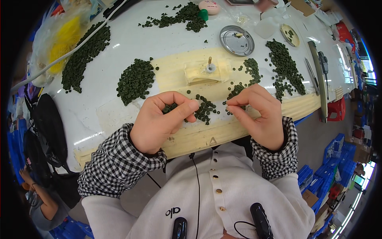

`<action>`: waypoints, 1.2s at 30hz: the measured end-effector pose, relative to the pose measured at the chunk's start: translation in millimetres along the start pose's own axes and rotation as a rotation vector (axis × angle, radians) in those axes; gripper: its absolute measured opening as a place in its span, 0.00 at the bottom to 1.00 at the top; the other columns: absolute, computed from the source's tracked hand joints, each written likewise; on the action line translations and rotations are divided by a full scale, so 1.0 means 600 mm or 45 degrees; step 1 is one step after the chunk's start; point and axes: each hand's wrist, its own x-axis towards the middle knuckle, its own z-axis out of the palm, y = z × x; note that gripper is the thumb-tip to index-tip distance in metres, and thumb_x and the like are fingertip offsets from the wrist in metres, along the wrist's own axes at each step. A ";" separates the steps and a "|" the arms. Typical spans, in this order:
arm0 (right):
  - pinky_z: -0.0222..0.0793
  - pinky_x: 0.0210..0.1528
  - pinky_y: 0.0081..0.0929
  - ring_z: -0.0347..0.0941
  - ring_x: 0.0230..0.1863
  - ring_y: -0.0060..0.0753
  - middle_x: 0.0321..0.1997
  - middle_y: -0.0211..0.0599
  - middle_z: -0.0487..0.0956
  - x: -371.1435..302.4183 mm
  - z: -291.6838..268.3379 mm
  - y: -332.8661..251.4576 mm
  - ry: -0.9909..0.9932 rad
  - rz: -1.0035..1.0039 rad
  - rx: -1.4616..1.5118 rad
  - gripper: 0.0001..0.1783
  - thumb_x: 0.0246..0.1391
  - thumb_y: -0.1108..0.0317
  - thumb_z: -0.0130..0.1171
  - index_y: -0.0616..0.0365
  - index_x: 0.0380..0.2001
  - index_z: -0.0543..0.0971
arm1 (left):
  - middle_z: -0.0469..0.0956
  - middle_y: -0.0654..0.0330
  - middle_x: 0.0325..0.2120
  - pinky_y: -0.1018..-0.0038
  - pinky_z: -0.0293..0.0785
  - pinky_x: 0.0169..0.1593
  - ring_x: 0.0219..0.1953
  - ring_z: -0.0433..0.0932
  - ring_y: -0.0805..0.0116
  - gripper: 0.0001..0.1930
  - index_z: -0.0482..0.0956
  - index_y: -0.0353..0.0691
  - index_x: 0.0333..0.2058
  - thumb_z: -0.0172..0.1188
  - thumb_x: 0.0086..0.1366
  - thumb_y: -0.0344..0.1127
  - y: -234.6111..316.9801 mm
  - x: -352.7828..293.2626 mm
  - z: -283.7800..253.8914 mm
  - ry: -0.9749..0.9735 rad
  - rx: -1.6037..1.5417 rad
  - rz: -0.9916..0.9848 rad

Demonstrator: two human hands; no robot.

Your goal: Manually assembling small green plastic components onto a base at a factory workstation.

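Observation:
My left hand (161, 121) is closed, thumb against the bent fingers, above the near edge of the table; whatever it may hold is hidden. Opposite it, my right hand (260, 119) pinches thumb and forefinger together, with something too small to make out at the tips. Small dark green ring-like pieces (205, 107) lie loose on the table between and behind both hands. Just beyond them stands a taped, pale block (193, 73) bearing a white collar (211, 68) with a thin brownish pin (209, 60) upright in it.
More green pieces form heaps at left (135, 81), far left (85, 57), back (187, 16) and right (284, 65). A round metal dish (236, 40) and a shallow cream dish (289, 36) sit behind. Tweezers (312, 75) lie near the right edge. A white cable (75, 47) crosses the left side.

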 end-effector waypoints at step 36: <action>0.58 0.31 0.26 0.61 0.30 0.34 0.28 0.32 0.65 0.025 0.032 -0.058 0.200 -0.211 -0.083 0.10 0.35 0.75 0.67 0.55 0.25 0.77 | 0.76 0.63 0.31 0.86 0.55 0.24 0.22 0.59 0.84 0.10 0.76 0.34 0.41 0.53 0.67 0.34 -0.033 -0.006 -0.005 -0.502 -0.720 -0.049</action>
